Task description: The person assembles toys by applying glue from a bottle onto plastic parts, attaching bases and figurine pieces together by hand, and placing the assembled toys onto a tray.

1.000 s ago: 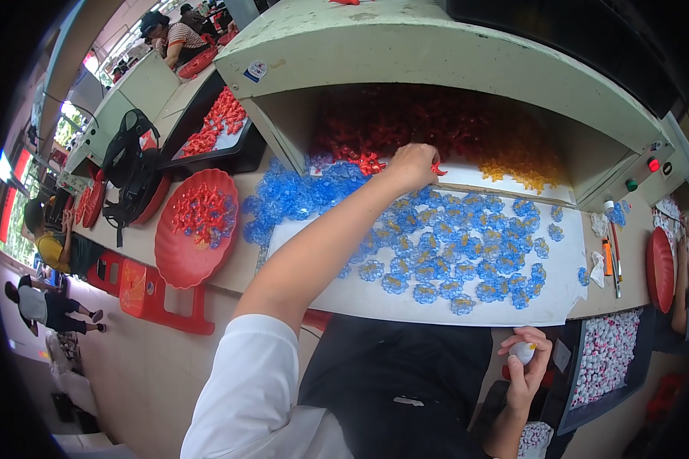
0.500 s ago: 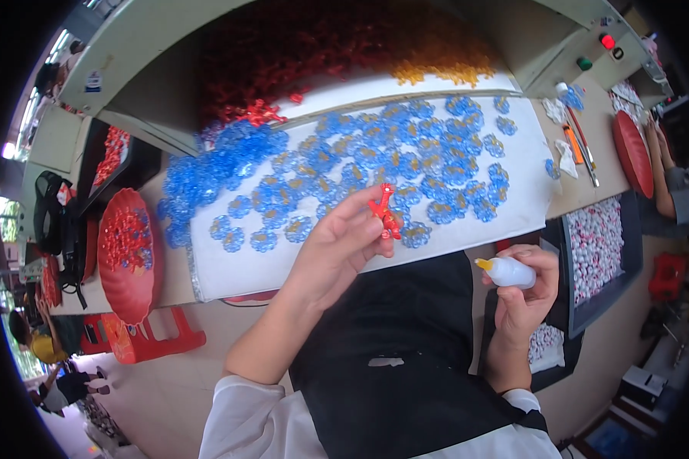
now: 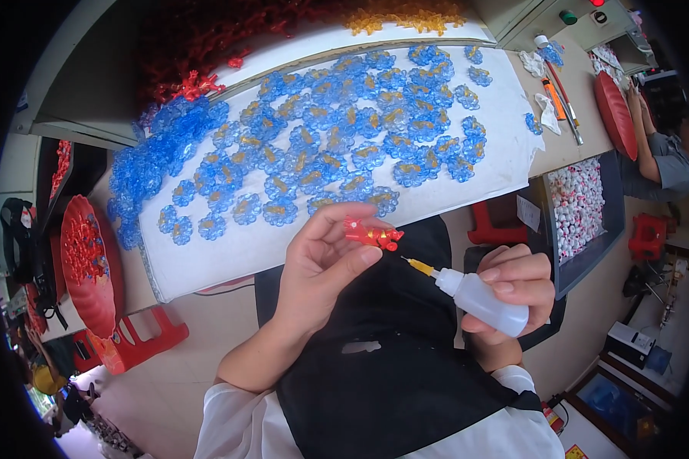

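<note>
We see the left hand [image 3: 321, 264] closed in a pinch grip on a small red plastic piece [image 3: 371, 233], glossy and knobbly, held between thumb and fingertips just below the near edge of the white sheet [image 3: 230, 252]. The right hand [image 3: 513, 287] is wrapped shut around a small squeeze bottle [image 3: 478, 298] of soft, milky white plastic; its thin yellow nozzle [image 3: 419, 265] points up and to the left at the red piece and stops just short of it. Both hands hover over a black apron [image 3: 375, 359] of matte cloth, below the sheet.

The white sheet lies flat on the desk [image 3: 570, 130] and carries rows of translucent blue flower-shaped pieces [image 3: 337, 145], ruffled at the rim, many with an amber middle. At the sheet's left end more blue pieces [image 3: 149, 164] lie heaped without order. Beyond the sheet's far edge we see a pile of red branching pieces [image 3: 207, 46] and a smaller pile of orange ones [image 3: 406, 15].

Left of the sheet a round red tray [image 3: 92, 287] holds small red bits. Right of the sheet an orange-handled tool [image 3: 555, 103] lies on the bare desk, and lower down a dark tray [image 3: 586, 206] is filled with pale, pinkish beads. At the far right another person's arm [image 3: 651, 157] rests by a red dish [image 3: 614, 115].
</note>
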Demonstrator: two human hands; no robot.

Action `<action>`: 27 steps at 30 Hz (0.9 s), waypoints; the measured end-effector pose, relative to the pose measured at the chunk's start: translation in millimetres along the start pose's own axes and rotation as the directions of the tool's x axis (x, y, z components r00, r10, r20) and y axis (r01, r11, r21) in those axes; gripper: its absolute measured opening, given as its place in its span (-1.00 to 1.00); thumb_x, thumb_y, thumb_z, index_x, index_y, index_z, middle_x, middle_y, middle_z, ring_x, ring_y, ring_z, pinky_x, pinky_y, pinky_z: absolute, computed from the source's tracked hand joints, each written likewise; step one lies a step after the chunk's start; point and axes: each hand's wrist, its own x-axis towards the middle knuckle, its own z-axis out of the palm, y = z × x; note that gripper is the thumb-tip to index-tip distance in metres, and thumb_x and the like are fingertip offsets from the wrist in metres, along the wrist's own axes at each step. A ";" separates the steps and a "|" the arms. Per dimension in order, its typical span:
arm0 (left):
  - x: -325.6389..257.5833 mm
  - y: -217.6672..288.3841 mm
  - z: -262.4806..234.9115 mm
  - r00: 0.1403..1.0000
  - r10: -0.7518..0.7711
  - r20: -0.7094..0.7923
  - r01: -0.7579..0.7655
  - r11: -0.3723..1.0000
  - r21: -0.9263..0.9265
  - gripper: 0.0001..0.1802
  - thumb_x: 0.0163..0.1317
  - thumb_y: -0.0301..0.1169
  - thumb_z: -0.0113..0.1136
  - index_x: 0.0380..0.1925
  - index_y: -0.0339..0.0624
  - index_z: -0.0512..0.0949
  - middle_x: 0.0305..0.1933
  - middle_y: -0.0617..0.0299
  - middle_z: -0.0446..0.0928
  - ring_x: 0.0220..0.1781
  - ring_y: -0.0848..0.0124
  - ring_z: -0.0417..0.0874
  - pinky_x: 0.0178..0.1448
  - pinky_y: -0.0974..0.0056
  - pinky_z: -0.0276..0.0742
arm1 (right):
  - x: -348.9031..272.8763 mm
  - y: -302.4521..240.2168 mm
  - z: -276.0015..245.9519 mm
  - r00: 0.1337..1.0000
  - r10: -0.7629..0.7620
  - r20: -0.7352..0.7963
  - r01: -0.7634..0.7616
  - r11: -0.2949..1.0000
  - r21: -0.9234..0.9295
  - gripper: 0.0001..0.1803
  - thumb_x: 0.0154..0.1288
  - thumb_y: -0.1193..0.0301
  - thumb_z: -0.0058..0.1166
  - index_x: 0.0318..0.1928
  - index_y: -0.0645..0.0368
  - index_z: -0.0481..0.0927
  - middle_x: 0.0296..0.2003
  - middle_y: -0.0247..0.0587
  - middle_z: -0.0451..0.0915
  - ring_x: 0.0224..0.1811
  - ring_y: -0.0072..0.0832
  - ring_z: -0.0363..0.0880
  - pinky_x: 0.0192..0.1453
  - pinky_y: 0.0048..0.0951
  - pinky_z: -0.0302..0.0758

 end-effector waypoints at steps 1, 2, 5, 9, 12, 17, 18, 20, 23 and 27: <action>-1.0 -1.2 -1.3 1.000 -0.005 -0.002 0.005 1.000 -0.001 -0.69 0.05 -0.64 0.09 -0.16 -0.26 0.36 -0.11 0.11 0.45 -0.05 0.42 0.48 0.06 0.35 0.36 | 0.4 0.5 3.0 1.000 -0.026 0.017 0.027 0.999 -0.041 -0.55 -0.17 0.24 0.34 -0.29 0.13 0.42 -0.36 -0.23 0.39 -0.48 -0.52 0.35 -0.50 -0.59 0.33; -2.3 -2.3 -3.2 1.000 0.007 0.005 -0.007 1.000 0.023 -0.68 0.05 -0.65 0.09 -0.15 -0.27 0.36 -0.12 0.12 0.45 -0.06 0.43 0.48 0.06 0.36 0.37 | 0.7 1.3 3.8 1.000 -0.021 0.017 0.022 0.999 -0.041 -0.55 -0.17 0.24 0.34 -0.29 0.13 0.42 -0.36 -0.23 0.39 -0.48 -0.52 0.35 -0.50 -0.59 0.33; -4.3 -3.0 -3.4 0.999 0.040 0.011 -0.041 0.998 0.046 -0.69 0.04 -0.65 0.10 -0.16 -0.29 0.37 -0.12 0.15 0.45 -0.07 0.45 0.48 0.04 0.37 0.38 | 2.6 3.2 4.4 0.996 -0.069 0.055 0.073 0.995 -0.071 -0.53 -0.17 0.25 0.34 -0.26 0.13 0.42 -0.35 -0.22 0.39 -0.47 -0.51 0.37 -0.49 -0.59 0.34; -4.6 -3.3 -2.4 0.998 0.060 0.006 -0.060 0.997 0.055 -0.71 0.04 -0.65 0.10 -0.18 -0.30 0.38 -0.13 0.16 0.45 -0.08 0.47 0.47 0.03 0.39 0.38 | 3.5 3.5 4.1 0.993 -0.092 0.080 0.099 0.992 -0.077 -0.51 -0.18 0.26 0.35 -0.24 0.14 0.42 -0.34 -0.21 0.40 -0.46 -0.49 0.37 -0.48 -0.58 0.33; -4.7 -2.1 -1.0 0.998 0.057 0.015 -0.058 0.997 0.049 -0.71 0.04 -0.65 0.10 -0.18 -0.30 0.38 -0.13 0.16 0.45 -0.08 0.48 0.47 0.02 0.40 0.38 | 2.4 1.3 3.5 0.995 -0.069 0.071 0.074 0.995 -0.061 -0.49 -0.28 0.33 0.40 -0.25 0.14 0.44 -0.33 -0.20 0.44 -0.44 -0.44 0.42 -0.44 -0.53 0.38; -4.9 -2.8 0.2 0.998 0.052 0.020 -0.053 0.997 0.055 -0.70 0.04 -0.65 0.10 -0.18 -0.31 0.38 -0.12 0.15 0.45 -0.08 0.49 0.47 0.02 0.40 0.38 | 1.2 1.7 4.7 0.998 -0.045 0.047 0.046 0.998 -0.038 -0.46 -0.38 0.40 0.44 -0.27 0.16 0.47 -0.33 -0.18 0.49 -0.44 -0.39 0.48 -0.43 -0.49 0.44; -5.1 -3.3 0.0 0.998 0.053 0.020 -0.055 0.997 0.060 -0.70 0.04 -0.66 0.10 -0.17 -0.31 0.38 -0.12 0.15 0.44 -0.09 0.49 0.47 0.02 0.41 0.38 | 1.2 2.1 5.6 0.998 -0.050 0.047 0.052 0.998 -0.041 -0.46 -0.38 0.40 0.45 -0.28 0.16 0.48 -0.34 -0.18 0.49 -0.45 -0.40 0.48 -0.44 -0.50 0.44; -5.4 -4.0 -0.8 0.999 0.048 0.012 -0.048 0.997 0.062 -0.70 0.04 -0.66 0.10 -0.17 -0.31 0.38 -0.12 0.15 0.44 -0.09 0.49 0.47 0.01 0.41 0.39 | 1.5 2.2 5.7 0.997 -0.054 0.047 0.056 0.997 -0.044 -0.46 -0.38 0.40 0.45 -0.28 0.17 0.48 -0.35 -0.18 0.49 -0.46 -0.40 0.48 -0.45 -0.50 0.44; -5.1 -5.0 -0.8 0.999 0.036 0.005 -0.037 0.998 0.050 -0.70 0.05 -0.65 0.10 -0.17 -0.30 0.37 -0.13 0.16 0.44 -0.09 0.49 0.48 0.01 0.41 0.39 | 2.2 1.5 5.1 0.997 -0.055 0.055 0.058 0.997 -0.058 -0.47 -0.38 0.41 0.45 -0.29 0.17 0.49 -0.35 -0.18 0.50 -0.48 -0.40 0.48 -0.47 -0.51 0.43; -4.4 -5.2 -0.9 1.000 0.006 -0.004 -0.006 1.000 0.023 -0.70 0.05 -0.64 0.09 -0.16 -0.30 0.37 -0.14 0.17 0.45 -0.11 0.50 0.49 -0.01 0.42 0.40 | 2.5 1.3 4.5 0.997 -0.046 0.063 0.050 0.997 -0.057 -0.48 -0.38 0.41 0.44 -0.29 0.16 0.49 -0.36 -0.19 0.50 -0.47 -0.40 0.47 -0.47 -0.51 0.43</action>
